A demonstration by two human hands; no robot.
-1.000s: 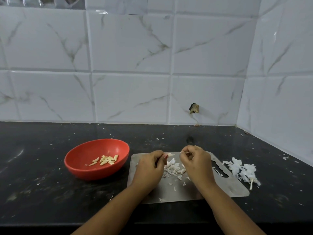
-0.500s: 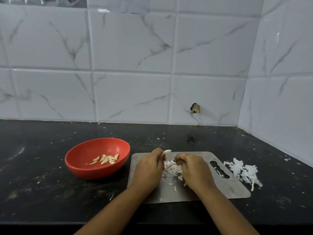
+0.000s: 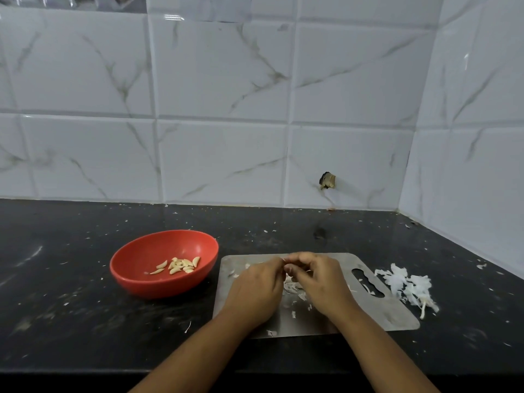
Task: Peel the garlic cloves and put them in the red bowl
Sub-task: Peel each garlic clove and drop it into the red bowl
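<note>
Sitting on the left side of the dark counter [image 3: 71, 307] is the red bowl [image 3: 158, 286]. A little heap of peeled cloves [image 3: 178, 265] lies inside it, pale yellow and bare. Just beside the bowl, to the right, a flat metal board [image 3: 391, 316] lies on the counter. The two hands are over the far part of the board, close together, with their tips meeting. The left hand [image 3: 255, 290] has its fingers curled in, and it pinches a small garlic clove [image 3: 284, 260] at the tips. Only a tiny white bit of that clove shows, the rest is hidden by fingers. The right hand [image 3: 320, 282] has its fingers curled in too, and they pinch the same clove from the other side. Under the hands, white skins [image 3: 292, 287] lie loose on the board. Past the board's handle hole [image 3: 365, 280], a bigger pile of skins [image 3: 405, 285] lies on the counter. Behind it all is a white tiled wall [image 3: 226, 109] with a small broken hole [image 3: 327, 180]
</note>
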